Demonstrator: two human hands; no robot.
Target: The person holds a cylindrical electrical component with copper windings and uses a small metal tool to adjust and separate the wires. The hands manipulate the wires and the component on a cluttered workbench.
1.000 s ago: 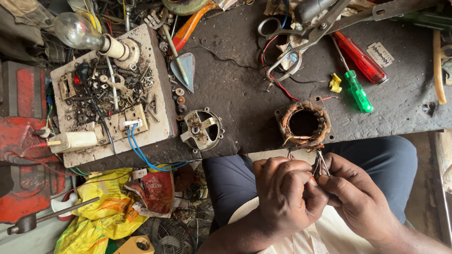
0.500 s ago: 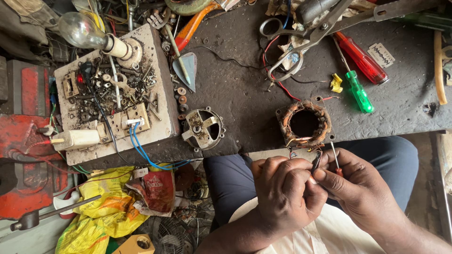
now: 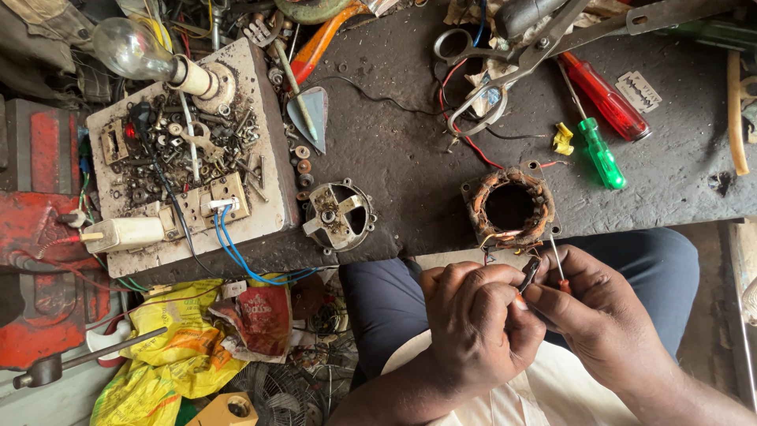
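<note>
Motor winding (image 3: 510, 207): a round, rusty ring wound with copper wire, dark hole in its middle; it sits on your desk (image 3: 410, 166) at its near edge, at 12 o'clock from your hands.
Left hand (image 3: 481, 319): your grip is curled tight on a small dark tool (image 3: 528, 274).
Right hand (image 3: 603, 315): your grip pinches a thin red-handled probe (image 3: 557, 264), touching your left fingertips.
Green screwdriver (image 3: 601, 154): at 2 o'clock from the winding.

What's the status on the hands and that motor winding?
Left hand and right hand both pinching thin wire leads below the copper stator winding. Winding sits at bench edge. Nothing in the way.
</note>
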